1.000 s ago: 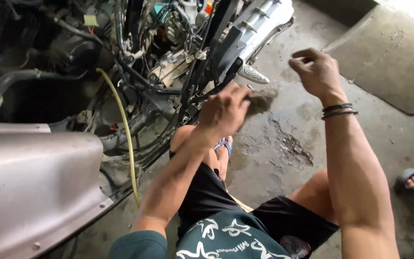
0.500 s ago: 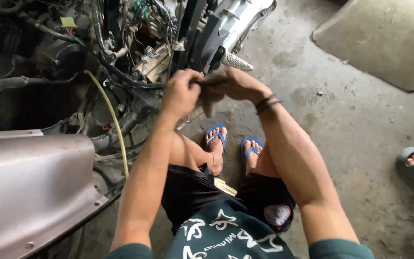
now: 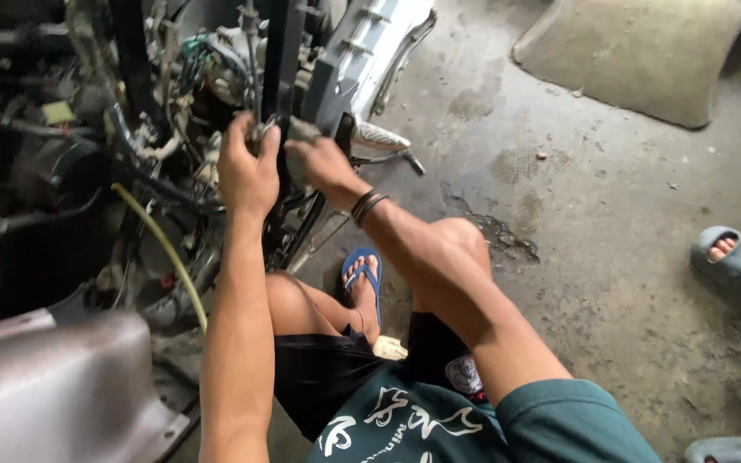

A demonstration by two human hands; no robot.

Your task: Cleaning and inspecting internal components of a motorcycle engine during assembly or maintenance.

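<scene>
I squat beside a stripped scooter point(image 3: 216, 77) with its wiring and engine parts bare. My left hand point(image 3: 246, 171) is raised to an upright black frame bar point(image 3: 280, 51), its fingers curled around the bar's lower part. My right hand point(image 3: 319, 163), with dark bands on its wrist, sits just to the right and pinches a grey rag point(image 3: 302, 130) against the same bar. The two hands almost touch. Behind them the bar's lower end is hidden.
A silver body panel point(image 3: 370, 51) leans right of the bar, above a footpeg point(image 3: 379, 137). A yellow hose point(image 3: 160, 249) curves down at left, over a grey cover point(image 3: 53, 386). A mat point(image 3: 636, 51) lies far right. Another person's sandalled foot point(image 3: 735, 257) rests on the concrete.
My right hand came in from the right and joined the left on the rag. Both hands then moved up and left to the black frame bar.
</scene>
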